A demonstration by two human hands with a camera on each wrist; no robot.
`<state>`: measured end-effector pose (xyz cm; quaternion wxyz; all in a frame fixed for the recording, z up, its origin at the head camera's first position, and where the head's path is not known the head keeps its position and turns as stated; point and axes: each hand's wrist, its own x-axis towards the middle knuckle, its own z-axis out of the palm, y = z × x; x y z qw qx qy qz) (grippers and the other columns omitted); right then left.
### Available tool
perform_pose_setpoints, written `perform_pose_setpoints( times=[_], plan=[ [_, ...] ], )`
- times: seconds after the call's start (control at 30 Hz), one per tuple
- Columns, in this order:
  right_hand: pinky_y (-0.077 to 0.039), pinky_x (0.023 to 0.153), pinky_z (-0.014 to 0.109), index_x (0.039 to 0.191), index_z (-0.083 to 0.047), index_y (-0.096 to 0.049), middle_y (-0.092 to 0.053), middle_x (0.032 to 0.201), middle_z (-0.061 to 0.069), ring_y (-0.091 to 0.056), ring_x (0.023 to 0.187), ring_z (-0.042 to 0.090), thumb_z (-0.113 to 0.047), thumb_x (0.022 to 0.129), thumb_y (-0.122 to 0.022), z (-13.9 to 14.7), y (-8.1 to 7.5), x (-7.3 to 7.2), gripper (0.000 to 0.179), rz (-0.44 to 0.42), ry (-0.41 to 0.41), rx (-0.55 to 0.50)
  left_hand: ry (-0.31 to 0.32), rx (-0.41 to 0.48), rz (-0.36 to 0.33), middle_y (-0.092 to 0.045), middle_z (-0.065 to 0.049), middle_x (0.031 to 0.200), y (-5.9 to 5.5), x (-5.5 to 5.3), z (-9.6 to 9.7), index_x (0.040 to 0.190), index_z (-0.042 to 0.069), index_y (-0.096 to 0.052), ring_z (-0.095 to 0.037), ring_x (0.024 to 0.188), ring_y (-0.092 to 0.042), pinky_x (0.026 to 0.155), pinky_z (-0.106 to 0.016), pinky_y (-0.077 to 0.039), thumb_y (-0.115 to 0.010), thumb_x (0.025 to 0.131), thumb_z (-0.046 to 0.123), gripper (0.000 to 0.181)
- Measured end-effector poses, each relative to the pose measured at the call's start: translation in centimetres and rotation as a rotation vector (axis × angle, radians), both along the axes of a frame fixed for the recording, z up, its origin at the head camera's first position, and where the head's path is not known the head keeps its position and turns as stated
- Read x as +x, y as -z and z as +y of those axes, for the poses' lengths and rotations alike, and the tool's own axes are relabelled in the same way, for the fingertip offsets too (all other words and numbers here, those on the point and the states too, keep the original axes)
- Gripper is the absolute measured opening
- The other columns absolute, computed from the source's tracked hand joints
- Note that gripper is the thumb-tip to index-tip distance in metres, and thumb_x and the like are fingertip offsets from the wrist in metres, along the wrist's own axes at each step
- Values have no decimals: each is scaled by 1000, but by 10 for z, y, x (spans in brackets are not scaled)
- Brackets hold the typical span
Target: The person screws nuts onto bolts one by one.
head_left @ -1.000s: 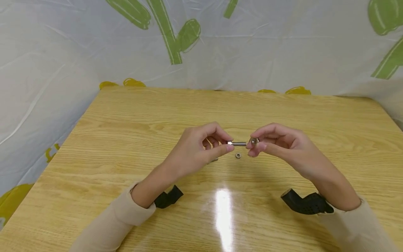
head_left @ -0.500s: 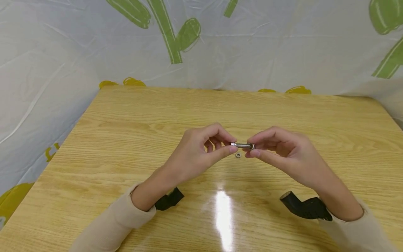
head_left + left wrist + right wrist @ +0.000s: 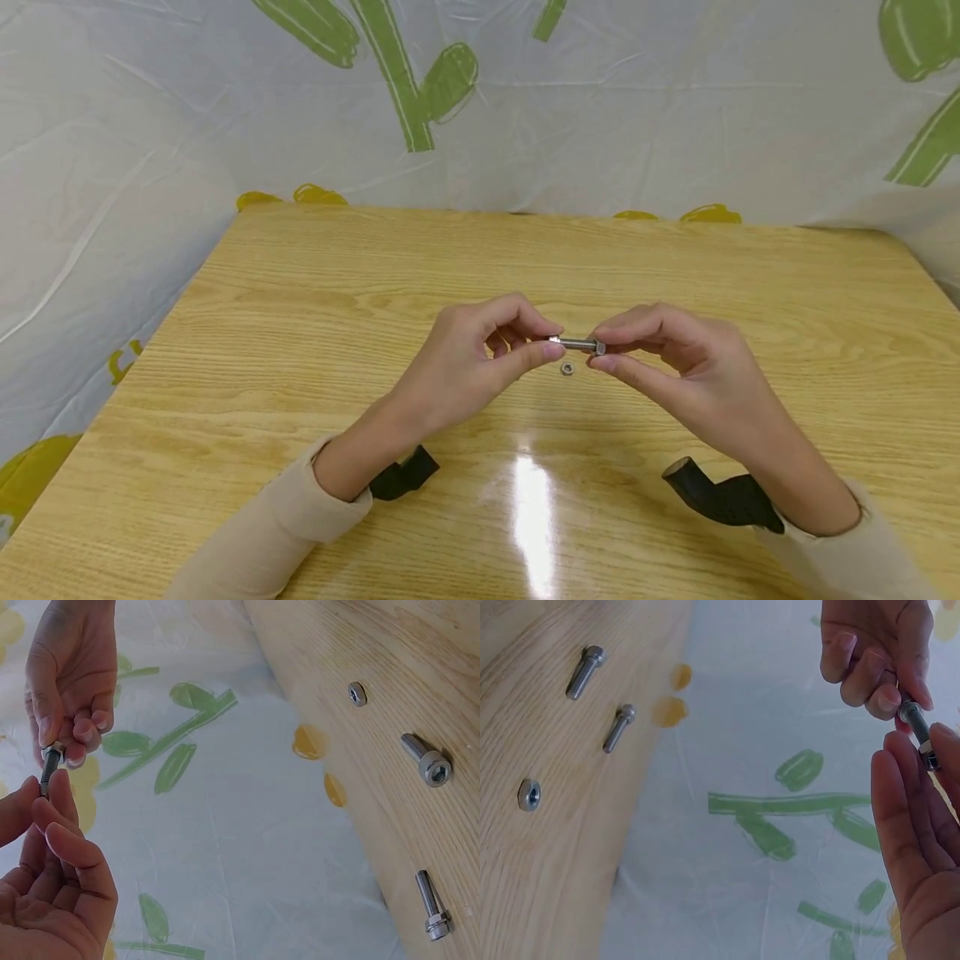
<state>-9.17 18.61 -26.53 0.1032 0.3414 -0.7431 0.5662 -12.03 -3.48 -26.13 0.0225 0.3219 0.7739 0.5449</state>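
Note:
In the head view my left hand (image 3: pixel 480 358) pinches one end of a metal bolt (image 3: pixel 577 343) between thumb and forefinger, the shank pointing right. My right hand (image 3: pixel 675 367) pinches a hex nut (image 3: pixel 600 347) at the bolt's other end. The right wrist view shows this nut (image 3: pixel 928 756) at the tip of the threaded shank; how far it is threaded cannot be told. Both hands are raised above the table, nearly meeting. A loose nut (image 3: pixel 567 368) lies on the wood below the bolt.
On the wooden table (image 3: pixel 375 250) lie a thick socket-head bolt (image 3: pixel 427 761) and a thinner bolt (image 3: pixel 432 907) with a ring or nut near its head. My left hand hides both in the head view. A patterned sheet (image 3: pixel 600 125) hangs behind the table.
My right hand has turned the nut and brought it onto line with the bolt's end. The bolt has shifted slightly right in my left hand; the loose nut has stayed put.

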Motion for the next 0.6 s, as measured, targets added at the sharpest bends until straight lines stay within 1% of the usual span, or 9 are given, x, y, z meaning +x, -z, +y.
perform_pose_setpoints(
  times=[0.1,0.2,0.27,0.4,0.5,0.6],
  plan=[
    [-52,81,20,91,4,-64,-70,97,2,-66,88,10,9,79,-66,-1,1,-1,14,63,-6,-18,12,8,-28,-68,2,80,0,0,0,90,9,-67,-6,63,-55,60,-22,-49,-68,85,14,7],
    [-52,81,20,90,5,-65,-70,96,4,-66,88,13,5,79,-67,-3,3,-2,11,95,-38,-46,27,23,-65,-69,1,82,-1,1,-1,91,9,-66,-7,63,-56,58,-23,-47,-67,86,13,7],
    [-53,80,22,91,9,-64,-70,96,6,-67,88,14,4,80,-67,-4,4,-3,12,93,-73,-85,32,32,-82,-69,1,83,-1,2,-1,90,8,-66,-8,63,-57,57,-22,-46,-66,86,13,6],
    [-54,79,22,93,13,-63,-70,99,7,-67,90,15,4,81,-65,-4,6,-3,15,82,-105,-136,31,43,-102,-69,0,84,-2,3,-1,89,8,-65,-8,61,-56,55,-22,-44,-66,86,13,6],
    [-53,79,21,92,13,-63,-70,100,6,-68,89,14,1,82,-65,-5,7,-3,16,117,-92,-129,42,59,-154,-69,-1,85,-4,3,-1,89,7,-64,-9,61,-54,55,-21,-43,-65,87,13,6],
    [-53,79,19,89,13,-62,-70,99,7,-68,88,11,-4,83,-66,-6,8,-4,18,198,-56,-90,67,91,-231,-69,-5,86,-5,2,-2,91,5,-64,-10,61,-52,53,-20,-39,-63,88,12,7]
  ],
)
